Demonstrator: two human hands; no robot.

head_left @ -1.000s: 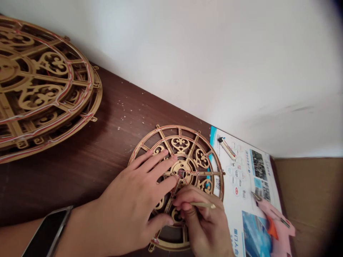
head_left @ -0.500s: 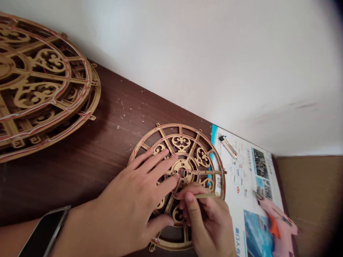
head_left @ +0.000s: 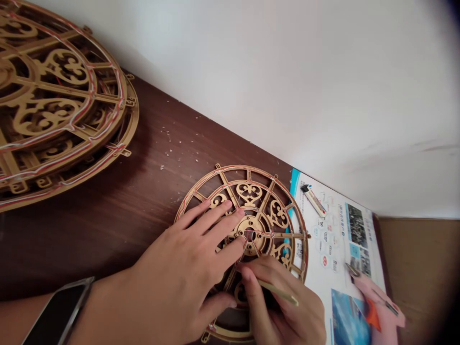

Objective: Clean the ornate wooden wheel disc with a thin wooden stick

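A round, gold-coloured openwork frame (head_left: 257,244) lies on the table, with red and white wires running along its rings and spokes. My left hand (head_left: 190,261) rests flat on its left side, fingers spread, the index fingertip near the central hub. On the lower part of the frame, my right hand (head_left: 287,309) pinches a thin tan stick-like tool (head_left: 278,291). Its tip is at a spoke just below the hub, close to a wire. My fingers hide the tip, and both hands cover much of the frame's lower half.
Larger gold frames (head_left: 81,129) with similar wiring are stacked at the upper left. A printed sheet (head_left: 336,280) lies at the right, under part of the small frame. On it are a small white-and-black object (head_left: 314,200) and a pink glue gun (head_left: 383,306). White scraps dot the brown table (head_left: 151,177).
My right hand has turned, so the tool's rear end now points more downward, with its tip still around the same spoke. The whole view has shifted slightly. My left hand keeps its place on the frame.
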